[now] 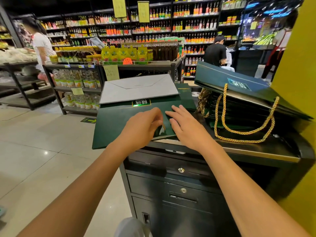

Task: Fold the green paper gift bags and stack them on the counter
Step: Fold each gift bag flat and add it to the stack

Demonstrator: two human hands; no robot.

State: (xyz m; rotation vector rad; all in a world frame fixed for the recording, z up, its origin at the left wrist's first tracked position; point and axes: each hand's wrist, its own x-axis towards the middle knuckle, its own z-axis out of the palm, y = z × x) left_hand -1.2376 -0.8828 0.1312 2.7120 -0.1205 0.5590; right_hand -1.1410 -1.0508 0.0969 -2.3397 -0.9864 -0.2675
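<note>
On the black bench [256, 152], right in front of the person, a green gift bag [118, 124] lies flat, and its left part hangs over the edge of the bench. The left hand [142, 128] has its fingers curled and grips a raised fold near the middle of the bag, where a short piece of gold cord [164, 126] shows. The right hand [185, 127] lies just beside it with straight fingers, pressing flat on the same bag.

Beyond the hands, a grey envelope-shaped flap [138, 89] rests on the far part of the bag, touching a green and gold label [141, 102]. To the right stands a stack of folded green bags [239, 110] – their gold rope handles [242, 134] hang down onto the bench. On top of the stack one more dark green bag [227, 79] lies tilted.

Under the bench top there are black drawers with round locks [181, 170]. In the background stand shop shelves with bottles [188, 24] – a person in a black shirt [215, 54] is beside them.
</note>
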